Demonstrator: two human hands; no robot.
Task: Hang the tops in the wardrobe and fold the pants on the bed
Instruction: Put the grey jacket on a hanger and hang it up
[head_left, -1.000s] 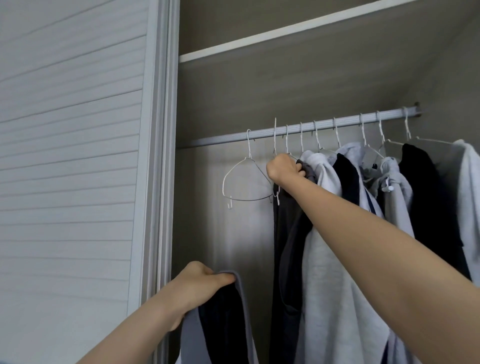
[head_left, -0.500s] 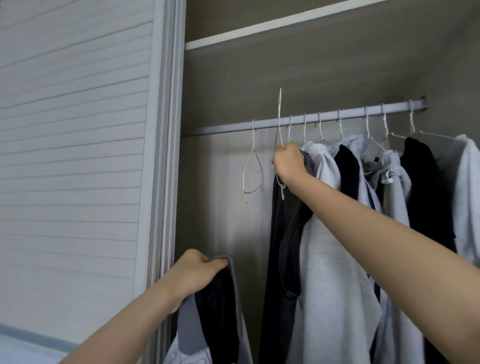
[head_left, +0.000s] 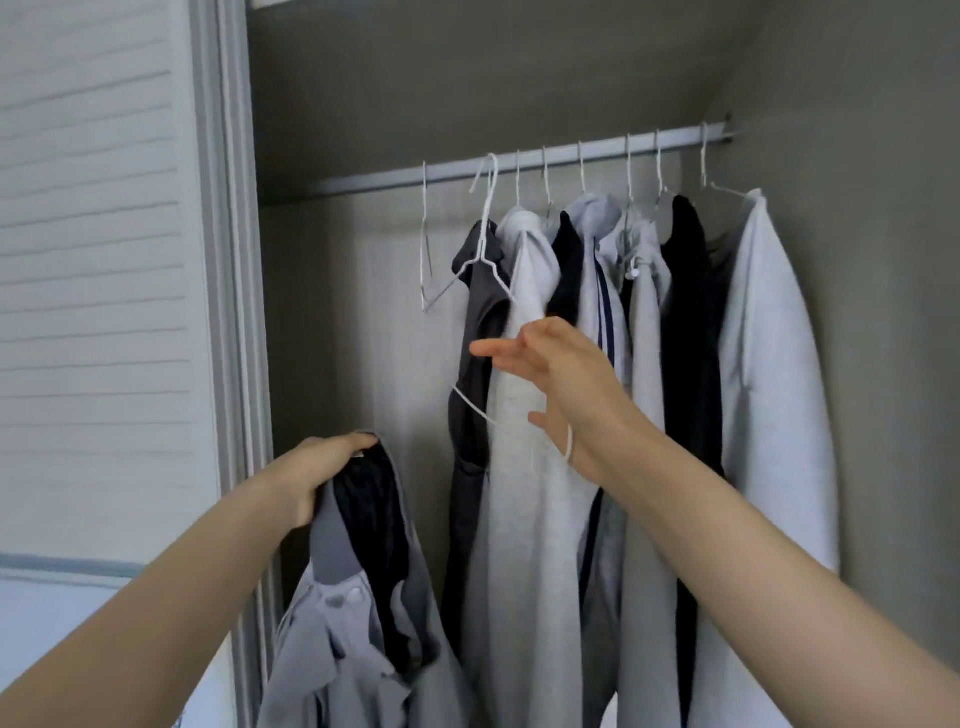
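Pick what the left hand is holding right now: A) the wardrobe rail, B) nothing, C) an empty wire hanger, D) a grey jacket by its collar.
D: the left hand grips the collar of the grey jacket, which hangs below it beside the wardrobe's door frame, off the rail.

The right hand (head_left: 561, 379) has come down from the rail (head_left: 519, 169) and now sits lower, in front of the hanging tops, fingers spread. The white wire hanger (head_left: 485, 260) it gripped up by the rail is off it now, hooked loosely over that hand, its hook tilted just below the rail.
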